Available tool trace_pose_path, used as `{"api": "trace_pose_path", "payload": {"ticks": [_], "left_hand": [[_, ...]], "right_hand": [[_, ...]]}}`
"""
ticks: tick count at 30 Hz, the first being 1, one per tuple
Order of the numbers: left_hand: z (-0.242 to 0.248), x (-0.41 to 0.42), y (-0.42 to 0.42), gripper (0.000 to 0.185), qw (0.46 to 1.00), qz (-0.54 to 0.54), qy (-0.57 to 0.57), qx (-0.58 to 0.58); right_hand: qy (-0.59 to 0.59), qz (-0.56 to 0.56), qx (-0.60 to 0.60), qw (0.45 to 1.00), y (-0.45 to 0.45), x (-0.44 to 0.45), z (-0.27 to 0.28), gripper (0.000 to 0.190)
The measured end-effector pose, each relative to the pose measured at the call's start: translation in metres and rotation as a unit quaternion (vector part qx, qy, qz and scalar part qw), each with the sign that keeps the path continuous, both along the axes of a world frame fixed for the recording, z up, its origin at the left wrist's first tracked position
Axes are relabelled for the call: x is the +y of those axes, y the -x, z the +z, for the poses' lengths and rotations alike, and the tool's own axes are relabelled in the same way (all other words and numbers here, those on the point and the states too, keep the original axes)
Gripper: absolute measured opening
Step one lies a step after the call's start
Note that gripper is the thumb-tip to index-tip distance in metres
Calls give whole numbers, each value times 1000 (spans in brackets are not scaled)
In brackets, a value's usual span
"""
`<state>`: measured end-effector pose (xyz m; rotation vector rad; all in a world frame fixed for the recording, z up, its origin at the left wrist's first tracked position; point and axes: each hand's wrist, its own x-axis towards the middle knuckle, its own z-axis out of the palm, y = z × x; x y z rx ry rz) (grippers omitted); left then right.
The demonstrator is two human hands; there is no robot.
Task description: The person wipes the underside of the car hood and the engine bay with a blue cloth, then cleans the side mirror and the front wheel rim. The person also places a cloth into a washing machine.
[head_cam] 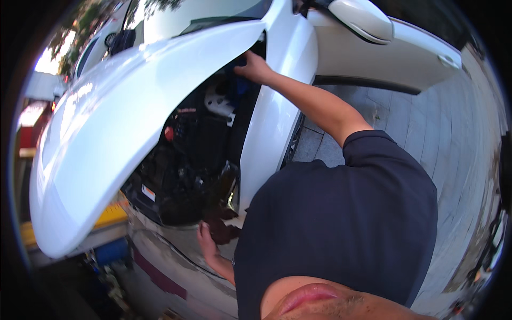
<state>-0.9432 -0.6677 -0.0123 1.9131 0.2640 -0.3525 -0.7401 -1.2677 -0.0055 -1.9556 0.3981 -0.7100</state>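
Before me stands a white car with its hood [120, 96] raised over a dark engine bay [196, 148]. My right hand [256, 68] reaches into the gap between the hood's rear edge and the white fender [270, 124]. Its thumb is spread; the fingertips are hidden under the hood edge, beside a dark blue thing [240, 86]. At the car's front, near the headlight [229, 186], my left hand [209, 244] is by the bumper [180, 236], fingers extended. A dark reddish-brown shape [224, 230] lies beside it; whether cloth, shadow or reflection, I cannot tell.
The front door [384, 56] appears swung outward, with a white side mirror [364, 20]. Grey paving [388, 116] runs alongside the car. Past the hood's front are a yellow-edged surface [110, 214] and a blue cylindrical object [112, 252]. A red cap [169, 133] shows inside the bay.
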Motion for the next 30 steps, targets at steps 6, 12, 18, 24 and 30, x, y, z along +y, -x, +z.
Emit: {"api": "trace_pose_path", "payload": {"ticks": [6,12,18,24,30], "left_hand": [[-7,-2,3,61,979,158,20,-126],[-42,-19,-17,61,948,240,4,-207],[-90,-47,-42,48,911,237,-178,-288],[-117,-44,-52,45,857,252,-154,-422],[-136,-40,-48,48,852,235,-143,-446]], "right_hand": [[221,21,-164,961,-51,19,-7,41],[385,6,90,919,-161,-13,-58,57],[482,60,104,868,-213,-13,-14,44],[437,113,-20,892,-256,53,-2,51],[411,130,142,891,-297,117,-27,69]]}}
